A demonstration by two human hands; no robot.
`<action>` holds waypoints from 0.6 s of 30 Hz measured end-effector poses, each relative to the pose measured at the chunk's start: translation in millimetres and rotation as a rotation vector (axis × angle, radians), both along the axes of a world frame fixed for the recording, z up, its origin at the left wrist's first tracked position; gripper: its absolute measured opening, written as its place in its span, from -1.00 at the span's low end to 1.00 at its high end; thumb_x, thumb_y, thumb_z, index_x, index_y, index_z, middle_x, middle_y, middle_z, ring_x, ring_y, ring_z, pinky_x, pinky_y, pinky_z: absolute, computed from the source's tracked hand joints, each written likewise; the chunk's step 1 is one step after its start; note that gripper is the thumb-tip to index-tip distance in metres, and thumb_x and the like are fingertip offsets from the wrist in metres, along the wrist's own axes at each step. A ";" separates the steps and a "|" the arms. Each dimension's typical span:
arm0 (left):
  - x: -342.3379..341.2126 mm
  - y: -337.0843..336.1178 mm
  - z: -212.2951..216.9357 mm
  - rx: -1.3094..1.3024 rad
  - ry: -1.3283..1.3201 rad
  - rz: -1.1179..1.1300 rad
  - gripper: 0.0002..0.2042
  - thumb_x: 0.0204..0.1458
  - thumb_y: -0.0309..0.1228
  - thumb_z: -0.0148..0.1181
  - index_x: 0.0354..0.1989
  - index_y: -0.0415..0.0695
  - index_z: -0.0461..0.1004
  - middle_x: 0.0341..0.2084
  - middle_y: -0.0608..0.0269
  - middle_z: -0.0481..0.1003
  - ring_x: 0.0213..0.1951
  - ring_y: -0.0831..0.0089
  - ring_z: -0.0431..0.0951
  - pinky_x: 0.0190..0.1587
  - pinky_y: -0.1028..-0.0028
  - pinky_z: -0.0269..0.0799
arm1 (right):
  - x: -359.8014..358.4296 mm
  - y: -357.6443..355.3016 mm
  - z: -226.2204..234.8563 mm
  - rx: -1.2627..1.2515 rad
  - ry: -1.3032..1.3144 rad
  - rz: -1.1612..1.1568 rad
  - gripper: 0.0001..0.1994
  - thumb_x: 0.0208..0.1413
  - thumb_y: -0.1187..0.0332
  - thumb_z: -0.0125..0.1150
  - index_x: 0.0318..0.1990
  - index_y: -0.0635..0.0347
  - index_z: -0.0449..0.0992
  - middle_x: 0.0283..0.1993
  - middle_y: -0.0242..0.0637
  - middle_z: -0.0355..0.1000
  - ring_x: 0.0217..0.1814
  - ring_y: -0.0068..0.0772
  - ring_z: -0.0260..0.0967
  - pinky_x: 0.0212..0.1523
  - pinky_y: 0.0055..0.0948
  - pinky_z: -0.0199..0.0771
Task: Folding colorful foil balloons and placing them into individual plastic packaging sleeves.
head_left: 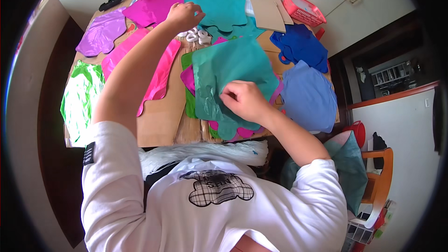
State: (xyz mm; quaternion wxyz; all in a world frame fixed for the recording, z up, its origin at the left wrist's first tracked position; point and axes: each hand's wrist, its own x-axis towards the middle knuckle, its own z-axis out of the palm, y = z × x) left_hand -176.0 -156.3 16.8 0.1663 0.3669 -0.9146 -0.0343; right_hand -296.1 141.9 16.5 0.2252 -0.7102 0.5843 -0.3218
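Right hand (245, 100) curled on a teal glossy cutout (238, 60) at the center of a cardboard-topped counter (158, 128), left hand (184, 17) well apart at eleven o'clock, neither grip clear, red plastic basket (304, 14) at one o'clock

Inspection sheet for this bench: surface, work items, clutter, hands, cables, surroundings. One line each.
Surface: table covered with cardboard, partly hidden by sheets.
Work items: top teal sheet on a central stack, green and magenta edges showing beneath; far teal sheet beside magenta sheet.
Clutter: white rings, red basket, brown card pieces.
Hands: right hand at the top teal sheet, fingers curled, grip unclear; left hand at the far edge, contact unclear.
Cables: nothing seen.
Surroundings: wooden chair at right.
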 end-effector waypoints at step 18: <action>7.9 161.3 36.5 0.144 0.227 -0.657 -0.80 -0.09 -0.44 0.28 -0.26 -0.18 0.53 -0.25 0.07 0.51 -0.15 0.08 0.50 -0.07 0.20 0.42 | -324.0 -31.6 10.3 0.107 -0.156 -0.902 -0.82 -0.03 0.31 0.38 -0.33 0.18 0.58 -0.47 -0.43 0.43 -0.45 -0.63 0.24 -0.38 -0.55 0.28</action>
